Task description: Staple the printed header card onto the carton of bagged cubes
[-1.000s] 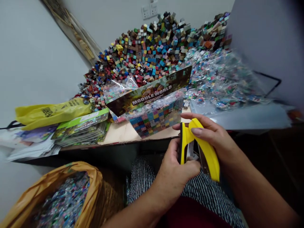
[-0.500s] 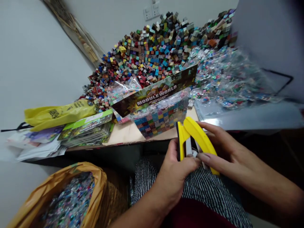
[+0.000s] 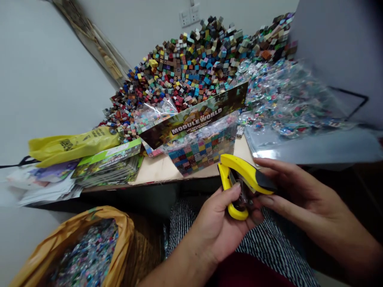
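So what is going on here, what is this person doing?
A person holds a yellow stapler, its two arms spread apart, in the left hand, while the right hand grips its black tip. Ahead, a huge heap of colored toy cubes sits behind a MODULE WORLD card, and an orange bag lies at lower left.

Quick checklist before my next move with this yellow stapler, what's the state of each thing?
1. Left hand gripping the yellow stapler: ok.
2. Right hand gripping the stapler's far end: cannot tell, its fingers sit close against it.
3. Stapler shut: not ok, its upper arm stands open from the base.
4. Staples loaded: cannot tell, the inside is partly hidden by the hands.
5. MODULE WORLD card on the clear bag of blocks: ok, both rest on the wooden board.
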{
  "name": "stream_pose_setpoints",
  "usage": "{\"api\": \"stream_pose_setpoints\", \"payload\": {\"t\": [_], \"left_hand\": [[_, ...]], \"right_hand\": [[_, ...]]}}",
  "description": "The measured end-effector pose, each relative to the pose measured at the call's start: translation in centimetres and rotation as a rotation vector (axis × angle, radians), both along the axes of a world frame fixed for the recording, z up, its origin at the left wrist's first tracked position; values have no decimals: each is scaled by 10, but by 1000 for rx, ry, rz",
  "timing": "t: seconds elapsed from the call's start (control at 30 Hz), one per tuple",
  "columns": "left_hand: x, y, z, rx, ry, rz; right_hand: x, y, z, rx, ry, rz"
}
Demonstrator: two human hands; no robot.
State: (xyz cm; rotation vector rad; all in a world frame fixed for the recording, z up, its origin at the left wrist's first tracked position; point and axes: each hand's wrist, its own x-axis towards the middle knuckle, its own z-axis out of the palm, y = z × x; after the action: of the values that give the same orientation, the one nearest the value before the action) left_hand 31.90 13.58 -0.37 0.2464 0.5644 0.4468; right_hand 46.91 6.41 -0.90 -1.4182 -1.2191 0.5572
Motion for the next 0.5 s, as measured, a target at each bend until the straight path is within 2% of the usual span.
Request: {"api": "stream_pose_setpoints", "payload": {"t": [0.1,0.2,0.5], "left_hand": [[0,-4,-2,1,-3,-19],[1,-8,-2,30,12,-36],[0,-15,-7,150,7,-72]], "right_hand": [[-6,2,-9,47,-65,-142],[-9,4,-10,67,-53,-225],[-16,5,-2,152,232,-236]]}}
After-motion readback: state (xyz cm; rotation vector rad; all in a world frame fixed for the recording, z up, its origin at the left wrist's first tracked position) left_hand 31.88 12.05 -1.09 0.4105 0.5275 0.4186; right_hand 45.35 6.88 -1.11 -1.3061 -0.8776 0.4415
